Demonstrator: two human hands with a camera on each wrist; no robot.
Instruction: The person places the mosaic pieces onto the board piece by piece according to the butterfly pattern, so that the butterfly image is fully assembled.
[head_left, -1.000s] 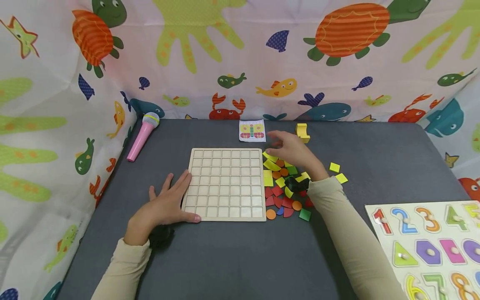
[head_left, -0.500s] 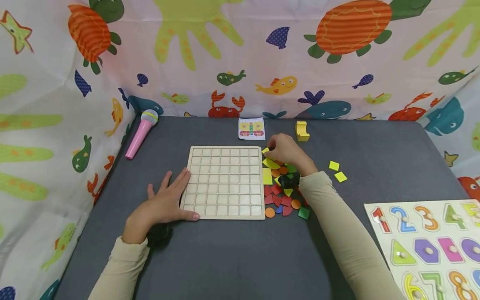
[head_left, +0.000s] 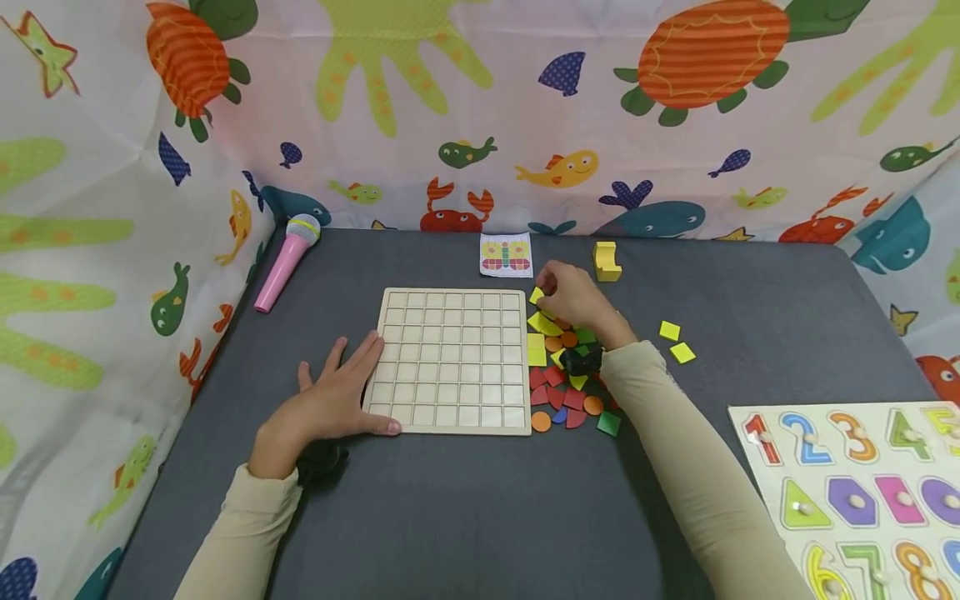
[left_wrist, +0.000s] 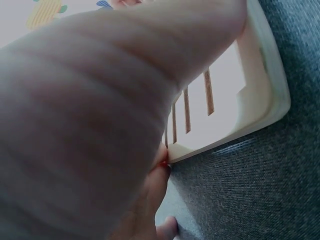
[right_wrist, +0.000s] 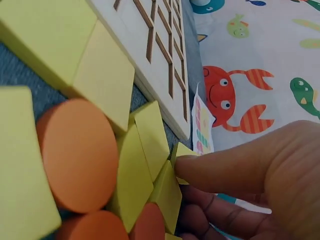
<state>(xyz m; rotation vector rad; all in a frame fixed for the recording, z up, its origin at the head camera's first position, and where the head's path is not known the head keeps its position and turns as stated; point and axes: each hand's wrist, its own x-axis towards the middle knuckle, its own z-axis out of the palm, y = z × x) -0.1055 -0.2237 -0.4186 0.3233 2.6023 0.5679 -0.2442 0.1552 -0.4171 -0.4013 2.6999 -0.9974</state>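
Note:
A wooden grid board (head_left: 455, 432) lies on the grey table, its squares bare. My left hand (head_left: 322, 408) rests at its left edge, fingers spread and thumb along the near left corner; the left wrist view shows the board's corner (left_wrist: 260, 107) beside that hand. Right of the board is a pile of yellow, orange, red, green and blue tiles. At the pile's far end my right hand (head_left: 573, 296) pinches a small yellow tile (right_wrist: 183, 150) between thumb and fingers. Other yellow tiles (right_wrist: 152, 132) and an orange round tile (right_wrist: 77, 155) lie close by.
Behind the board lies a butterfly pattern card (head_left: 506, 255). A yellow block (head_left: 606, 262) stands to its right, and two yellow tiles (head_left: 670, 331) lie apart. A pink toy microphone (head_left: 281, 271) is at back left, a number puzzle (head_left: 847, 483) at front right.
My right hand has come down onto the far end of the pile, fingers drawn together on a yellow tile. The left hand keeps its place on the board.

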